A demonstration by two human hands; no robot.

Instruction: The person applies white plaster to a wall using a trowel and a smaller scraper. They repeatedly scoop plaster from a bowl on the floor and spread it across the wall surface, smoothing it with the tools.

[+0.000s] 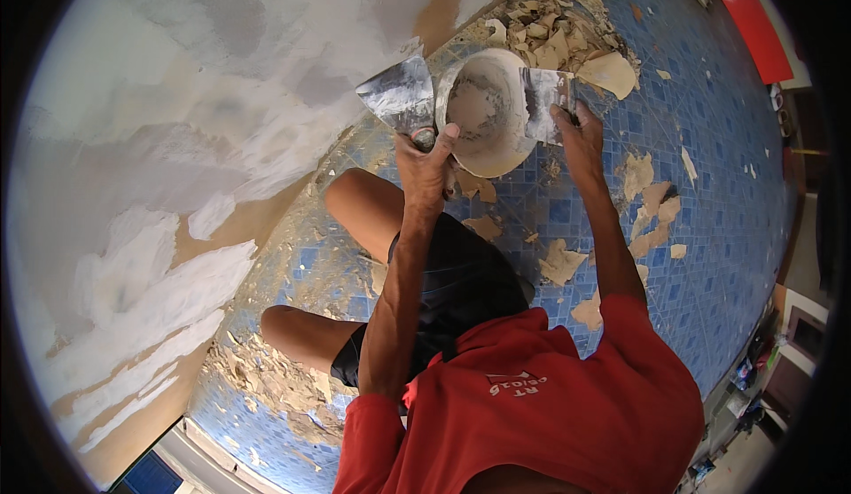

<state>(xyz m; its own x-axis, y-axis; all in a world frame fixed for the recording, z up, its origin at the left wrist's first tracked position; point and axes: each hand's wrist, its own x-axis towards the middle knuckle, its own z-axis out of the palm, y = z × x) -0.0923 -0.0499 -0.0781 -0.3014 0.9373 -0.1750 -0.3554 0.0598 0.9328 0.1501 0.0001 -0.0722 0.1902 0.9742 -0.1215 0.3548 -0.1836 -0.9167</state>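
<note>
My left hand (423,171) is closed on the near left side of a white bucket (508,164), its thumb over the rim. The same hand grips a putty knife (401,95), whose wide blade, smeared grey and white, points away beside the bucket. Pale filler and dark specks coat the inside of the bucket. On the other side, my right hand (581,144) holds a rectangular scraper blade (548,104) by its right edge. White paste lies along the blade's left edge, which overlaps the bucket's right rim. The fingers under the bucket are hidden.
A wall (160,193) with patchy white and grey filler rises at the left. Beige flakes form a pile (567,33) beyond the bucket and another heap (275,379) near the wall's foot. Loose flakes lie on the blue tiled floor (709,184). My bent legs are below the bucket.
</note>
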